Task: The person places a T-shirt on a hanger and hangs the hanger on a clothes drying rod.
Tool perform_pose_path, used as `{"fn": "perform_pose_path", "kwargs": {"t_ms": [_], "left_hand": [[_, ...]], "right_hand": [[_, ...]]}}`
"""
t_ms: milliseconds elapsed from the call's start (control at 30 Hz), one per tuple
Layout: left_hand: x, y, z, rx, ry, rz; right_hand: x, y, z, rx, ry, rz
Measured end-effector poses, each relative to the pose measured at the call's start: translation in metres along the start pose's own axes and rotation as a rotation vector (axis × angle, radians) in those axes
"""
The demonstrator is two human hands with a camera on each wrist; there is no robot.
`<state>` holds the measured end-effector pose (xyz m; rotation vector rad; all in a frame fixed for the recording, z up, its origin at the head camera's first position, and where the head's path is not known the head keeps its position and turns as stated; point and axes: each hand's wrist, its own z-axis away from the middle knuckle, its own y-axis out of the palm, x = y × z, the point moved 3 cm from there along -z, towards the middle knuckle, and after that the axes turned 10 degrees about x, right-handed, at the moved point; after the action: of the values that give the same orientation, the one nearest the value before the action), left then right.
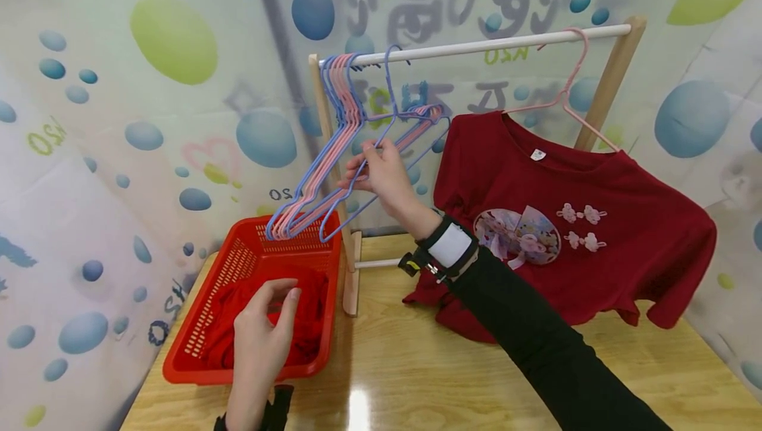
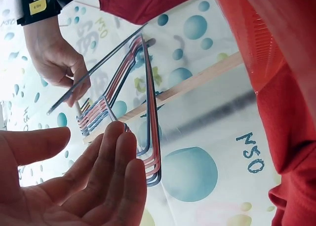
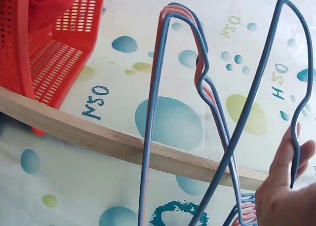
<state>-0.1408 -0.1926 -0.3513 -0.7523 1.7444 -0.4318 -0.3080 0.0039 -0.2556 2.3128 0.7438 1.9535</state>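
Observation:
In the head view my right hand (image 1: 387, 176) pinches one side of a blue hanger (image 3: 245, 106), whose hook loops over the rail (image 1: 494, 45). To its left, a bunch of pink and blue hangers (image 1: 318, 173) hangs close together at the rail's left end. My left hand (image 1: 262, 332) is held above the red basket (image 1: 172, 352), thumb apart from its bent fingers and nothing between them. Red cloth (image 1: 232, 312) lies inside that basket. A dark red short-sleeved top (image 1: 619, 219) hangs on a pink hanger (image 1: 574, 74) toward the rail's right end.
Wooden posts (image 1: 613, 80) hold up the rail, and a wooden foot (image 1: 351, 285) stands right beside the basket. Under everything is a wood-grain table (image 1: 405, 365). A patterned sheet (image 1: 196, 107) hangs behind.

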Motion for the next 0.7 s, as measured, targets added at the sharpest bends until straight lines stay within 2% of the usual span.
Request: {"fn": "perform_pose_path", "kwargs": {"t_ms": [233,400,700], "left_hand": [[0.0,-0.001,0.001,-0.008,-0.002,0.004],[0.0,-0.002,0.001,-0.005,-0.007,0.01],[0.005,0.001,-0.002,0.024,-0.028,0.014]], "right_hand": [[0.01,-0.001,0.005,-0.043,0.033,-0.013],[0.02,-0.002,0.013,-0.047,0.018,-0.035],[0.043,-0.01,0.048,0.045,-0.011,0.041]]}}
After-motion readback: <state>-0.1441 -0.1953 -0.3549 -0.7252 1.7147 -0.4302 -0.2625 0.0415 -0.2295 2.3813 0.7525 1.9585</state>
